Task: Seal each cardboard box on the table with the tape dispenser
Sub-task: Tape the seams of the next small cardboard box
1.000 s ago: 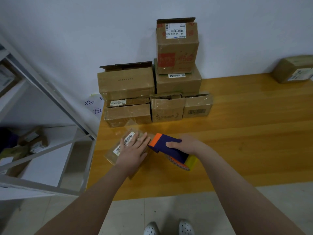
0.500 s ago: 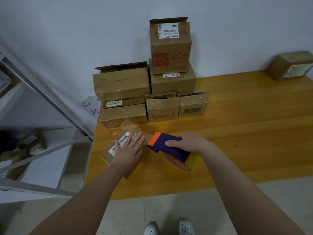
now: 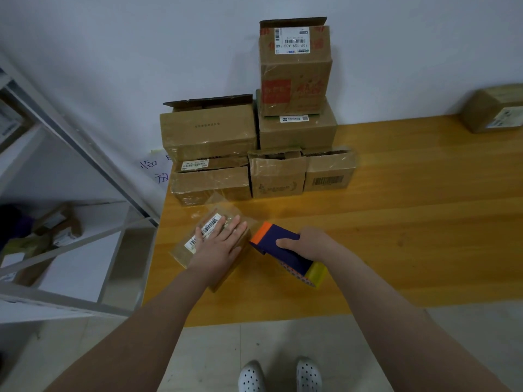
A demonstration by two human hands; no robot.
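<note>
A small flat cardboard box (image 3: pixel 188 251) with a barcode label lies near the left front corner of the wooden table (image 3: pixel 396 222). My left hand (image 3: pixel 219 246) presses flat on its top, fingers straight. My right hand (image 3: pixel 307 244) grips a blue and orange tape dispenser (image 3: pixel 278 244) with a yellowish tape roll, its orange end against the box's right edge. A shiny strip of clear tape runs from the box toward the stack behind it.
Several cardboard boxes (image 3: pixel 209 134) are stacked against the wall, the tall top one (image 3: pixel 294 69) with open flaps. Another box (image 3: pixel 493 108) sits at the far right. A metal shelf (image 3: pixel 70 244) with parcels stands left of the table.
Both hands, the box and the dispenser keep about the same pose; only the view has shifted slightly.
</note>
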